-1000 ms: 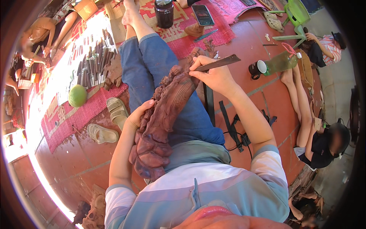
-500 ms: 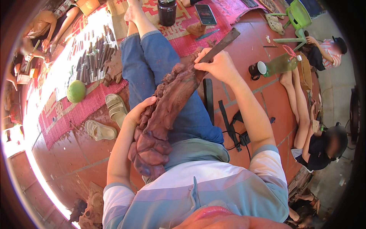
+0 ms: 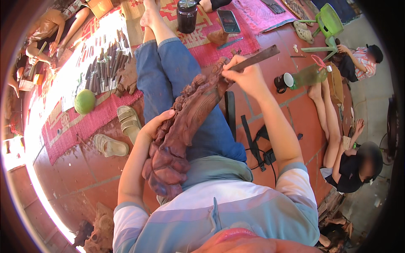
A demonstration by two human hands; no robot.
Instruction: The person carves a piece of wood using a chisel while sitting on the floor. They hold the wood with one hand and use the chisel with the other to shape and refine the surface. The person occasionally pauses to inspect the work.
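A long reddish-brown wood carving (image 3: 192,120) lies slantwise over my lap, its thick lobed end against my shirt and its narrower end pointing away to the right. My left hand (image 3: 157,124) holds its left side near the middle, thumb on top and the other fingers hidden beneath. At the narrow far end, my right hand (image 3: 244,76) pinches a dark, flat, stiff-looking strip (image 3: 262,55) between thumb and fingers. One end of the strip reaches the carving's surface; the other sticks out to the upper right. Its exact kind cannot be made out.
Many dark-handled carving tools (image 3: 105,67) lie on the left, near a green round fruit (image 3: 85,101) and sandals (image 3: 111,145). Ahead stand a dark jar (image 3: 186,17) and a phone (image 3: 229,22). On the right are a mug (image 3: 282,82), a green bottle (image 3: 310,76) and seated people.
My right hand and the strip have shifted slightly right and down along the carving's far end. The left hand keeps its hold. A person at the right has moved an arm.
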